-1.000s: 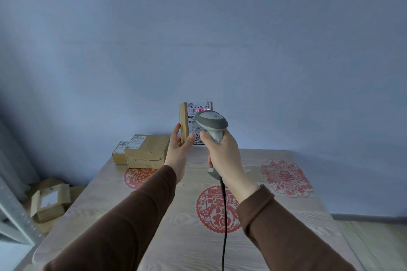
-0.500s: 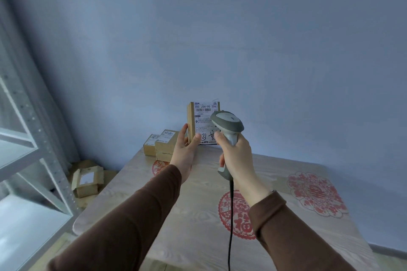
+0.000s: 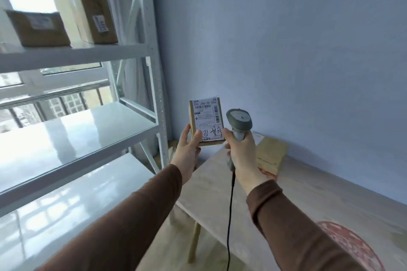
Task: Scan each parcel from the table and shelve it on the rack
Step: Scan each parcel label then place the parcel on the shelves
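My left hand (image 3: 187, 151) holds a small cardboard parcel (image 3: 206, 121) upright, its white shipping label with barcodes facing me. My right hand (image 3: 241, 152) grips a grey handheld scanner (image 3: 239, 120) just right of the parcel, its black cable hanging down. The white metal rack (image 3: 154, 86) stands at the left with bare glossy shelves at hand height and below. Two cardboard parcels (image 3: 93, 16) (image 3: 38, 28) sit on its upper shelf.
The wooden table (image 3: 308, 193) runs along the right, with stacked cardboard parcels (image 3: 271, 154) near its far corner and a red paper-cut decoration (image 3: 350, 246) on the top. A blue wall stands behind. A window shows through the rack.
My view has swung left, bringing the rack and its upper-shelf parcels into sight. Both hands moved left with it, still holding the parcel and scanner, now over the table's left edge.
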`<control>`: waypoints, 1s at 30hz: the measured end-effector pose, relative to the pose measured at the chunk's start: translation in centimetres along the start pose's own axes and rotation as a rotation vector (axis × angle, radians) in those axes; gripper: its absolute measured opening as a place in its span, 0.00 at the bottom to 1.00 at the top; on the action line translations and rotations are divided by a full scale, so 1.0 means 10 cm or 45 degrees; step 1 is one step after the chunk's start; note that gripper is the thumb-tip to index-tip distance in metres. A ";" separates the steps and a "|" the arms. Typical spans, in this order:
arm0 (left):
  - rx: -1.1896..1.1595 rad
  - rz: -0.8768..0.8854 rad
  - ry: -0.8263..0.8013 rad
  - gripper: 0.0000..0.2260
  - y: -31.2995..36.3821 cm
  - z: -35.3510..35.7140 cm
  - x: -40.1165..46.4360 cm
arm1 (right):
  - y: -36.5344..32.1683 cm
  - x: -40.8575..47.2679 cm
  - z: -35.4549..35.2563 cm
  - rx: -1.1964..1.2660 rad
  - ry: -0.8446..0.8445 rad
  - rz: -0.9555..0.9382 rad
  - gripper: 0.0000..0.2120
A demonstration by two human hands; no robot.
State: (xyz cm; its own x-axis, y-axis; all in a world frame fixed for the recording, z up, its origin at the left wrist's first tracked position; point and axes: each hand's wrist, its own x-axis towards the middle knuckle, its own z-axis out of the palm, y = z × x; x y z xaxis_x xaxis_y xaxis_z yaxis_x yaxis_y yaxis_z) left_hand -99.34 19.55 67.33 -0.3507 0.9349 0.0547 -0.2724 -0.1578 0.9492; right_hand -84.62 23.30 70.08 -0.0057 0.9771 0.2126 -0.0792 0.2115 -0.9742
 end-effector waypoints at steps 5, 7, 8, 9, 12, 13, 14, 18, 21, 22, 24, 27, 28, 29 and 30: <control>-0.019 0.044 0.153 0.23 0.43 -1.26 -0.01 | 0.11 -0.23 1.37 0.067 -0.211 0.093 0.09; -0.010 0.040 0.223 0.21 0.59 -1.74 -0.03 | 0.15 -0.35 1.89 0.084 -0.264 0.121 0.09; 0.002 0.033 0.262 0.21 0.67 -1.98 -0.04 | 0.16 -0.42 2.14 0.067 -0.289 0.127 0.09; 0.007 0.021 0.301 0.22 0.74 -2.22 -0.05 | 0.18 -0.48 2.39 0.062 -0.319 0.135 0.09; 0.000 0.003 0.402 0.26 0.90 -2.91 -0.08 | 0.17 -0.69 3.07 0.110 -0.397 0.210 0.09; -0.008 0.003 0.431 0.25 0.94 -3.11 -0.09 | 0.17 -0.75 3.28 0.115 -0.415 0.226 0.09; -0.015 0.001 0.457 0.24 1.00 -3.29 -0.11 | 0.16 -0.81 3.47 0.103 -0.447 0.228 0.09; -0.085 -0.023 0.583 0.24 1.19 -3.95 -0.11 | 0.14 -0.95 4.18 0.037 -0.592 0.203 0.07; -0.149 -0.020 0.648 0.24 1.32 -4.38 -0.08 | 0.14 -1.00 4.66 0.005 -0.700 0.228 0.07; -0.165 -0.014 0.660 0.23 1.35 -4.51 -0.07 | 0.16 -1.02 4.82 0.001 -0.732 0.254 0.06; -0.173 -0.004 0.697 0.18 1.42 -4.77 -0.04 | 0.22 -1.02 5.12 0.002 -0.780 0.349 0.05; -0.153 -0.014 0.772 0.10 1.46 -5.17 0.06 | 0.35 -0.98 5.58 0.021 -0.860 0.506 0.06; -0.134 -0.026 0.794 0.08 1.48 -5.28 0.09 | 0.41 -0.96 5.73 0.038 -0.884 0.559 0.06; -0.108 -0.038 0.818 0.07 1.48 -5.40 0.14 | 0.48 -0.93 5.88 0.061 -0.902 0.612 0.06; -0.073 -0.055 0.844 0.07 1.48 -5.51 0.18 | 0.56 -0.92 6.03 0.078 -0.925 0.663 0.07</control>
State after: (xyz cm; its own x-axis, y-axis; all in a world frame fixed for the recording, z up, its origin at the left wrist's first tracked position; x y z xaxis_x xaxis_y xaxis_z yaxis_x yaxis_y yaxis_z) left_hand -153.38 1.33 64.39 -0.8101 0.5501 -0.2028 -0.3397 -0.1584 0.9271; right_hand -145.15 14.18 67.31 -0.6836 0.6894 -0.2396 0.0570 -0.2768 -0.9592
